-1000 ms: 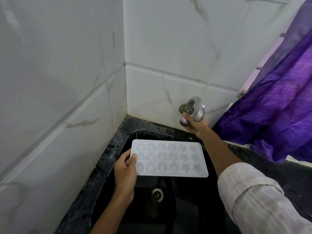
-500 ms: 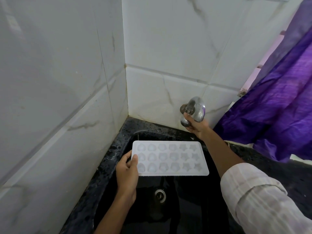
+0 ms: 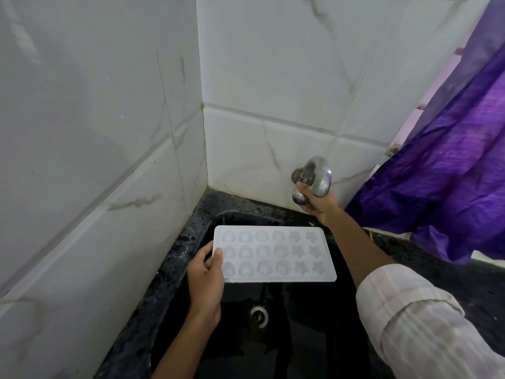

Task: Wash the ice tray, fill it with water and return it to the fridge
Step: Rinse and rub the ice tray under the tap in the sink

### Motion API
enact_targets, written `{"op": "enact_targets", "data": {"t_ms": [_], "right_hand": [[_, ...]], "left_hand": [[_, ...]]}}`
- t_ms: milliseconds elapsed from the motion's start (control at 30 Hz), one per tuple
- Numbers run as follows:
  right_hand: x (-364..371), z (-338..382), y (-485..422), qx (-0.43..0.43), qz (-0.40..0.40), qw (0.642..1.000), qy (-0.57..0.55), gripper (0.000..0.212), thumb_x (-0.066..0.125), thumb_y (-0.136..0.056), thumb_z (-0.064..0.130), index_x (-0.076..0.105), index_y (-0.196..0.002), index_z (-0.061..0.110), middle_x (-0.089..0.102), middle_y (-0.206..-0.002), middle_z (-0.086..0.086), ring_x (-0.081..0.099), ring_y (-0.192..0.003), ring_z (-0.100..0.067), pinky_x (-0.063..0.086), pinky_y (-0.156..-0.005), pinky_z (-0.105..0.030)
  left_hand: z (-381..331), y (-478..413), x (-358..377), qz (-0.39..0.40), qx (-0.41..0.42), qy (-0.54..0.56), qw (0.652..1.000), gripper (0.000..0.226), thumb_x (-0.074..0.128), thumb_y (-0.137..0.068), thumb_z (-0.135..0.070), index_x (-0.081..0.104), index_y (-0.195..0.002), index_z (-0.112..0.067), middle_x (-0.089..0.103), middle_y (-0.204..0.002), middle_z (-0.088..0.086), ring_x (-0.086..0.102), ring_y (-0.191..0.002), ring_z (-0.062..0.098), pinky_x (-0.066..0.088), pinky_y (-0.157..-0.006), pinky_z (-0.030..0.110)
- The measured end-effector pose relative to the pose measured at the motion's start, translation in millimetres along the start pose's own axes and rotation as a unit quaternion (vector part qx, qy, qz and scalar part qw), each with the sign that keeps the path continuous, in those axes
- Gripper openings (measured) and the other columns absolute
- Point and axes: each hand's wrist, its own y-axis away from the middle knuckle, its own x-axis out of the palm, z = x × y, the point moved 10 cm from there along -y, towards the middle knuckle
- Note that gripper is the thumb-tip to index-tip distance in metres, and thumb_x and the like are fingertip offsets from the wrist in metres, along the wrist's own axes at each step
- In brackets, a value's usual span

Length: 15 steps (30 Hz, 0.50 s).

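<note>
A white ice tray (image 3: 276, 254) with heart, flower and star shaped cavities hangs level over the black sink (image 3: 185, 247). My left hand (image 3: 205, 277) holds its left end, thumb on top. My right hand (image 3: 318, 202) grips the chrome tap (image 3: 318, 175) on the back wall, above the tray's far right corner. No water stream is visible.
White marble-look tiles close in the left and back sides. The sink drain (image 3: 258, 314) lies below the tray. A purple curtain (image 3: 448, 170) hangs at the right, over the black counter edge (image 3: 426, 250).
Hardly anything has changed. Both hands keep their holds on the tray and the tap; the view has shifted very slightly.
</note>
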Motion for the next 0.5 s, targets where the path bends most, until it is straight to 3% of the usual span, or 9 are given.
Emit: {"op": "enact_targets", "data": {"t_ms": [133, 267, 400, 500], "right_hand": [[0.1, 0.2, 0.8, -0.001, -0.003, 1.0, -0.006, 0.032, 0.082, -0.077, 0.028, 0.061, -0.095, 0.013, 0.066, -0.094, -0.004, 0.065, -0.085, -0.014, 0.058, -0.082, -0.032], [-0.5, 0.3, 0.7, -0.001, -0.006, 1.0, -0.008, 0.038, 0.083, -0.076, 0.028, 0.062, -0.101, 0.009, 0.066, -0.094, -0.005, 0.066, -0.084, -0.015, 0.059, -0.079, -0.032], [-1.0, -0.2, -0.3, 0.001, -0.006, 1.0, -0.001, 0.034, 0.084, -0.074, 0.03, 0.062, -0.093, 0.013, 0.067, -0.093, -0.005, 0.066, -0.079, -0.013, 0.058, -0.068, -0.027], [-0.9, -1.1, -2.9, 0.002, -0.005, 1.0, 0.001, 0.042, 0.087, -0.071, 0.031, 0.064, -0.099, 0.01, 0.064, -0.088, -0.005, 0.061, -0.067, -0.011, 0.051, -0.048, -0.02]], "left_hand": [[1.5, -1.1, 0.3, -0.003, 0.001, 0.0, 1.0, 0.032, 0.053, -0.103, -0.016, 0.058, -0.134, -0.01, 0.072, -0.099, -0.005, 0.071, -0.088, 0.012, 0.056, -0.069, 0.029], [2.0, -2.0, 0.5, -0.003, 0.003, 0.004, 1.0, 0.032, 0.053, -0.103, -0.016, 0.059, -0.134, -0.011, 0.073, -0.099, -0.005, 0.072, -0.09, 0.014, 0.058, -0.075, 0.033], [2.4, -2.8, -0.3, -0.007, 0.001, 0.008, 1.0, 0.031, 0.053, -0.103, -0.017, 0.06, -0.133, -0.012, 0.074, -0.099, -0.005, 0.073, -0.091, 0.015, 0.059, -0.078, 0.036], [2.3, -3.0, -1.0, -0.011, -0.001, 0.01, 1.0, 0.032, 0.053, -0.103, -0.017, 0.059, -0.134, -0.011, 0.074, -0.103, 0.0, 0.073, -0.093, 0.018, 0.06, -0.081, 0.038]]}}
